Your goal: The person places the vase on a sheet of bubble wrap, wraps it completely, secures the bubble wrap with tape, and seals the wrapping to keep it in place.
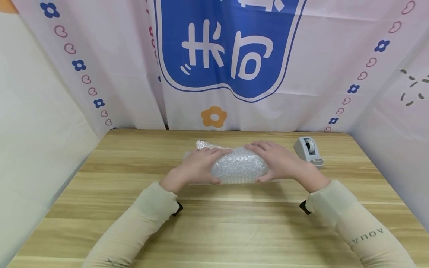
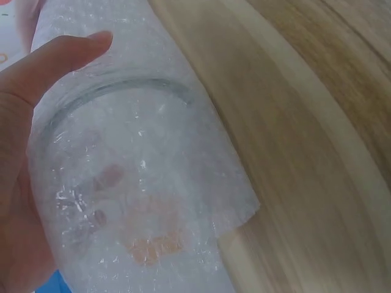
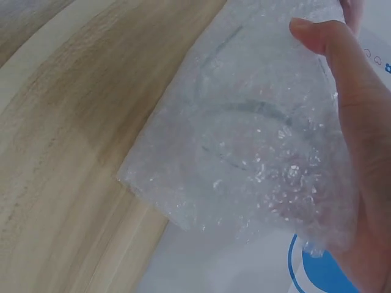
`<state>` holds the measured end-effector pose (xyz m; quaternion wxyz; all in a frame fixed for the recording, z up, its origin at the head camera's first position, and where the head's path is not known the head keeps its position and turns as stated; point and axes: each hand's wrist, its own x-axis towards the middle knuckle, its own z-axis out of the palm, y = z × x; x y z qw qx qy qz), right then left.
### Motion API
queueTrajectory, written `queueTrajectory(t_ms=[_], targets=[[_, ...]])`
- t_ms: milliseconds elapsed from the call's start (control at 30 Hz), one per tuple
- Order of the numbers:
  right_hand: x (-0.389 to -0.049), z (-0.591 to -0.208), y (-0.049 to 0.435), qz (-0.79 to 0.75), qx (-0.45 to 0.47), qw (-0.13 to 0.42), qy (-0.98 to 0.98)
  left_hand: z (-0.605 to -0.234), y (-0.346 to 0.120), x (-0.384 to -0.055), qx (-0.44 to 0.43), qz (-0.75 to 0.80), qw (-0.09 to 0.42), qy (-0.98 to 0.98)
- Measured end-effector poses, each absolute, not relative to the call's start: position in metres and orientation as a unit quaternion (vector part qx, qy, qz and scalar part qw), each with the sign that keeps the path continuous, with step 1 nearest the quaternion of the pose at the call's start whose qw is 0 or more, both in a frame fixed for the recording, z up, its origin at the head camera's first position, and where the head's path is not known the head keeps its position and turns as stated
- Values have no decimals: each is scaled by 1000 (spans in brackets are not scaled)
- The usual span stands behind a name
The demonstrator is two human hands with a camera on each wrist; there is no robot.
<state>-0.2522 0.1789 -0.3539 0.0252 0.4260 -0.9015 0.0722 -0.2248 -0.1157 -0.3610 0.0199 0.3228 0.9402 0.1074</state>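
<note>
A bundle rolled in clear bubble wrap (image 1: 239, 165) lies crosswise near the back of the table. My left hand (image 1: 201, 163) grips its left part, thumb on the near side and fingers over the top. The right hand (image 1: 278, 160) holds the right part the same way. Through the wrap (image 2: 140, 152) in the left wrist view shows a curved, greenish-grey rim like the edge of a glass vessel; its kind is hidden by the layers. In the right wrist view the wrap's loose end (image 3: 177, 189) sticks out past the right thumb. A corner of wrap (image 1: 202, 144) stands up behind the left fingers.
A grey tape dispenser (image 1: 308, 150) with a roll of tape stands on the wooden table (image 1: 228, 230), right of the right hand. Behind the table's back edge hangs a printed white curtain (image 1: 134, 93), and pale cloth walls (image 1: 40, 111) flank both sides.
</note>
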Motion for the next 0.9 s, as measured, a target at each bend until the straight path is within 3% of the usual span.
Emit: queueTrajectory(t_ms=[333,733,900], targets=[[-237,-348,175,48,441,43,-895,-361,-117,-215,320,120,39,939],[-230,-335,170,60,435,-52,-897,-355,-125,-209,354,169,90,916],[-240,-333,169,89,429,-86,-895,-355,-126,-214,353,178,88,914]])
